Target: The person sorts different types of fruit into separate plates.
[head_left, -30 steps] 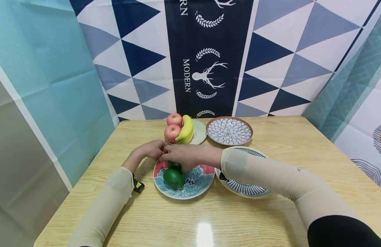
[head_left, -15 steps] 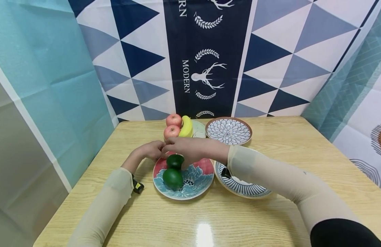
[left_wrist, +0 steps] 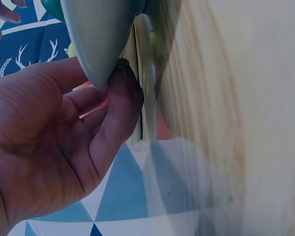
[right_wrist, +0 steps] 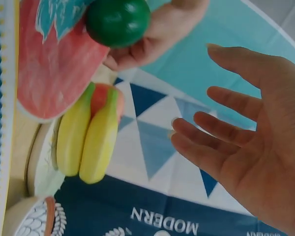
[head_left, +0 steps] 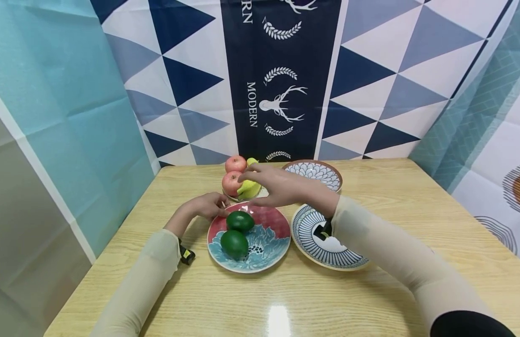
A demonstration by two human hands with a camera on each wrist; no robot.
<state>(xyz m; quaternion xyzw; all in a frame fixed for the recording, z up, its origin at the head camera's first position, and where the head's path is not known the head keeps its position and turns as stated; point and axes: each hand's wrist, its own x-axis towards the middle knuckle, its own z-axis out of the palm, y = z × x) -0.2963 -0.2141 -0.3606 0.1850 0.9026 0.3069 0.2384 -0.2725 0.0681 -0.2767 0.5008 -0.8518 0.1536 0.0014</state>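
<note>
My left hand pinches the left rim of a red-and-blue flower plate, thumb above and fingers curled beneath, as the left wrist view shows. On this plate lie two dark green, avocado-like fruits, one farther back and one nearer. My right hand is held above the plate's far edge, fingers spread and holding nothing. In the head view it overlaps the yellow bananas, partly hiding them. Two red apples, one at the back and one in front, sit beside the bananas on a pale plate.
To the right stands a plate with dark blue lines, under my right forearm. Behind it is a brown-rimmed petal-patterned plate. A patterned cloth hangs behind the wooden table.
My right hand has moved up and back from beside the green fruits, its fingers opening out and uncovering them. The left hand stays at the plate's rim.
</note>
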